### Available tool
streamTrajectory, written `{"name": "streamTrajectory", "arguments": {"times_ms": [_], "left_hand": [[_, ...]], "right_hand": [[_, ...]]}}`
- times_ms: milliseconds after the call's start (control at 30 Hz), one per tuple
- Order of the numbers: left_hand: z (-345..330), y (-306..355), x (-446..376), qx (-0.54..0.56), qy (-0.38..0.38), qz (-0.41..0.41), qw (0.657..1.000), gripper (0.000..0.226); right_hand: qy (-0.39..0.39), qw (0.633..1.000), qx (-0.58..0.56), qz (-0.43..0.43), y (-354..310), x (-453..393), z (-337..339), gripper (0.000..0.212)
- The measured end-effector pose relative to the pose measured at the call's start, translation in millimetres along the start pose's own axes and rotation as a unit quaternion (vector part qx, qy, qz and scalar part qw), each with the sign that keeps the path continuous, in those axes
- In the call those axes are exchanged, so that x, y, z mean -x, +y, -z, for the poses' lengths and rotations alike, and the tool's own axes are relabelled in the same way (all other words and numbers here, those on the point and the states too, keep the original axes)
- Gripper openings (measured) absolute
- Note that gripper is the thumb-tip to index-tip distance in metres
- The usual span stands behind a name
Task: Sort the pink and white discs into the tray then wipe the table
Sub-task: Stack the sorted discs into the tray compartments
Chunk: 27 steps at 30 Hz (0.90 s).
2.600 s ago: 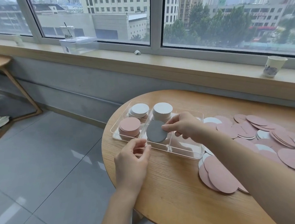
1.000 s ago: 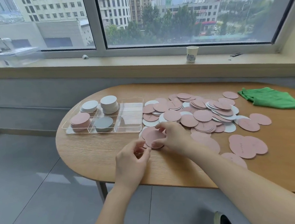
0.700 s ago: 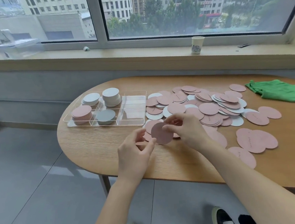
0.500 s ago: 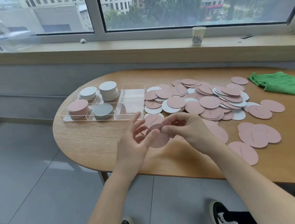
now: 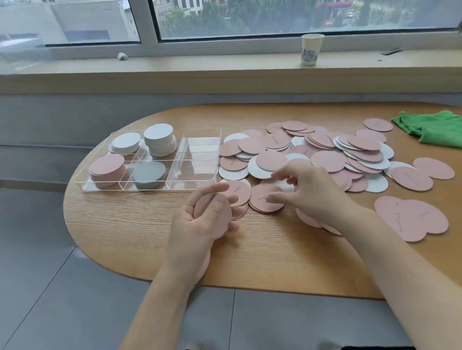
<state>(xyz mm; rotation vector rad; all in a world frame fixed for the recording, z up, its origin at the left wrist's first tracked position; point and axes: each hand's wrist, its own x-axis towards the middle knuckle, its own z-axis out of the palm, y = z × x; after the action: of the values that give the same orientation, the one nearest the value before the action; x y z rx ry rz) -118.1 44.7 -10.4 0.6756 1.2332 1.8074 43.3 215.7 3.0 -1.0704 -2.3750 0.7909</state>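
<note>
Pink disc (image 5: 213,213) with unreadable handwriting sits in left hand (image 5: 200,227).

Bare surface (image 5: 134,226) runs along the near edge, left of the disc pile (image 5: 319,154); the tray (image 5: 153,189) blocks the far left, a green cloth (image 5: 442,130) far right.

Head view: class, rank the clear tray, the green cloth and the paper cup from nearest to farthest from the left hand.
1. Clear tray: just beyond the left hand, slightly leftward.
2. Green cloth: far right on the table.
3. Paper cup: on the windowsill.
</note>
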Motion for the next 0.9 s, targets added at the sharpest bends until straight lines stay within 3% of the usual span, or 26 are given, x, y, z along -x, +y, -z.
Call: {"name": "streamTrajectory", "arguments": {"times_ms": [167,367,567,767,900], "left_hand": [[-2.4,1.4,0.1,0.050,-0.027,0.056,0.997,0.030],[-7.6,-2.4,0.6,0.041,0.006,0.046,0.998,0.034],[-8.9,-2.7,0.6,0.029,0.013,0.046,0.998,0.043],[-12.0,-3.6,-0.6,0.015,0.018,0.046,0.999,0.041],[-11.2,-6.8,-0.6,-0.007,0.017,0.040,0.999,0.027]], "right_hand": [[-0.034,0.999,0.030,-0.016,0.0,2.3,-3.6,0.068],[-0.037,0.999,0.007,-0.016,0.3,0.0,-4.8,0.069],[-0.002,0.999,-0.051,-0.003,0.4,5.3,-11.3,0.039],[-0.038,0.999,-0.009,-0.024,-4.3,7.0,-6.8,0.052],[-0.060,0.997,-0.027,-0.042,-4.7,5.3,-9.2,0.060]]}}
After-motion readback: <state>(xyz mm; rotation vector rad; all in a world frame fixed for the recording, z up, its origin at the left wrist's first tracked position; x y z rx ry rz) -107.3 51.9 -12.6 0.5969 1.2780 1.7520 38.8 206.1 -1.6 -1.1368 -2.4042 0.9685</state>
